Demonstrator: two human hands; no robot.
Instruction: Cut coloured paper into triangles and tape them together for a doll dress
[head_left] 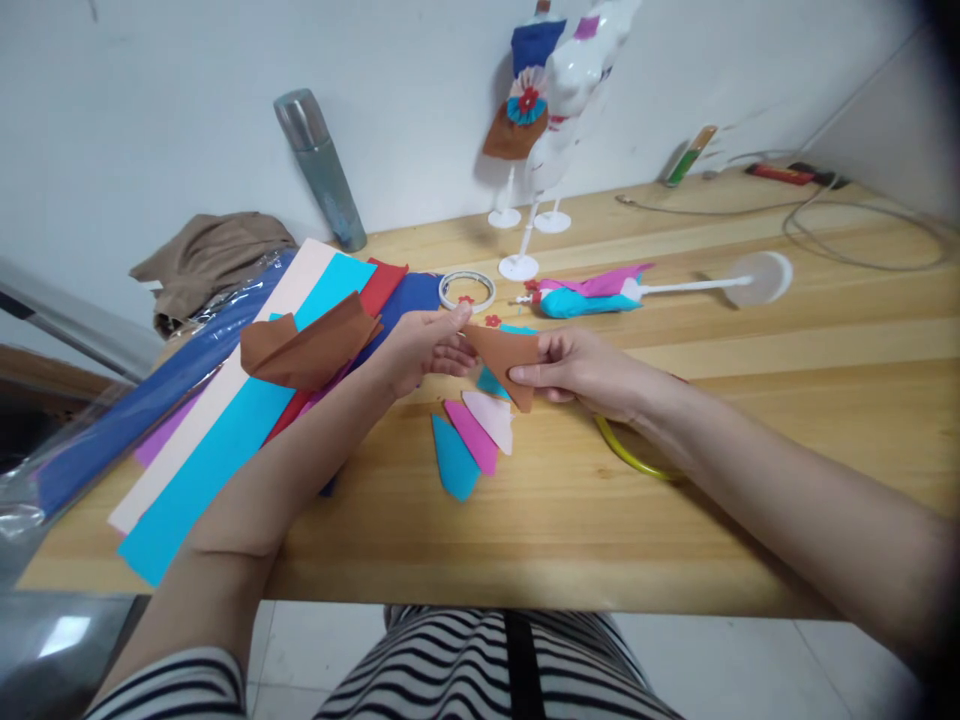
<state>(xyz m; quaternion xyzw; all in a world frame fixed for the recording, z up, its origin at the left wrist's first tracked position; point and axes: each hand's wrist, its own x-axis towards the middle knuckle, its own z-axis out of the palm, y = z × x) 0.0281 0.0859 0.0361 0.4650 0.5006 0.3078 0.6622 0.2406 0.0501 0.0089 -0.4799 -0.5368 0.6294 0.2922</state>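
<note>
Between my hands is a brown, roughly triangular piece of crepe paper point(504, 352), held above the table. My left hand point(431, 348) pinches its pointed left corner between thumb and finger. My right hand point(574, 372) grips the wide right end, thumb in front and fingers behind. Below lie cut petal-shaped pieces: a blue piece point(454, 460), a pink piece point(472, 437) and a pale pink piece point(491, 420). Another blue piece point(491, 382) is partly covered by the brown one. Just behind my hands is a small red flower point(493, 321).
Crepe paper strips point(225, 440) and a folded brown sheet point(311, 350) lie left. Behind are a tape roll point(468, 292), a flask point(322, 170), dressed mini mannequins point(574, 80) and a toppled one point(592, 298). A yellow curved handle point(634, 460) shows under my right arm.
</note>
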